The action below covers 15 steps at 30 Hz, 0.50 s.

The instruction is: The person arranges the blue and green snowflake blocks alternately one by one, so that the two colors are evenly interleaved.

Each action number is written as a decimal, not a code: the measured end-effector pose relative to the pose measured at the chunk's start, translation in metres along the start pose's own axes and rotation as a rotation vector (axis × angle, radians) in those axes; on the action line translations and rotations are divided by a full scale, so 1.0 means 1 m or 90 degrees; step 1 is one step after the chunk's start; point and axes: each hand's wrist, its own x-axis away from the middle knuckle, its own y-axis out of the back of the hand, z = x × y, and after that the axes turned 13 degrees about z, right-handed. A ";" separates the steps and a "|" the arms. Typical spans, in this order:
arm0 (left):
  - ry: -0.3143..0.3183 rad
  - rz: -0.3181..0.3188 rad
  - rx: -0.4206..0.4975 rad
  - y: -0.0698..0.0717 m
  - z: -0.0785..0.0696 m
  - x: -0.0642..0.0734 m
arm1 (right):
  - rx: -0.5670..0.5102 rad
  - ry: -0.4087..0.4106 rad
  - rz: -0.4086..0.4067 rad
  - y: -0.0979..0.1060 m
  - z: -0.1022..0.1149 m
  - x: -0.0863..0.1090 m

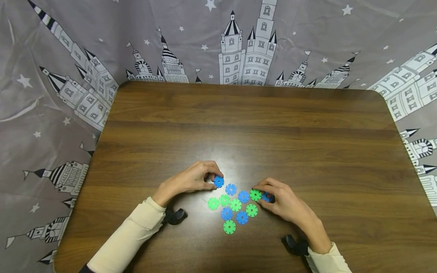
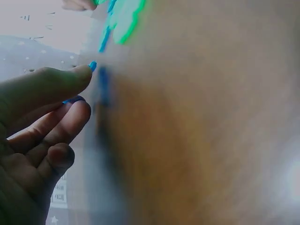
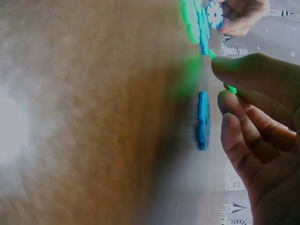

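Note:
Between thumb and fingertips my left hand point(image 1: 196, 178) pinches a blue notched disc point(image 1: 219, 182), at the left end of a cluster of flat discs. On the cluster's right side my right hand point(image 1: 281, 197) pinches a green notched disc point(image 1: 255, 195). Under the right hand lies another blue disc point(image 1: 267, 196), partly covered by the fingers; the right wrist view shows this blue disc point(image 3: 203, 121) near the fingertips. Between the hands are blue discs, one of them a light blue disc point(image 1: 231, 189), and several green ones, such as the green disc point(image 1: 235, 205).
A brown wooden table point(image 1: 239, 125) bears everything. Nearest the front of the cluster lies a green disc point(image 1: 229, 227). A grey cloth point(image 1: 191, 22) printed with castles and stars hangs behind the table and at its sides. Black straps point(image 1: 175, 216) sit at the wrists.

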 end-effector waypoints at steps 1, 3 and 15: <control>0.002 -0.009 0.003 0.003 0.000 0.001 | 0.002 0.002 -0.006 0.001 0.000 0.000; 0.003 -0.035 0.010 0.012 0.002 0.002 | 0.006 0.008 -0.022 0.004 -0.001 -0.001; 0.090 -0.234 0.000 0.077 0.037 0.004 | 0.005 0.011 -0.061 0.018 -0.001 -0.005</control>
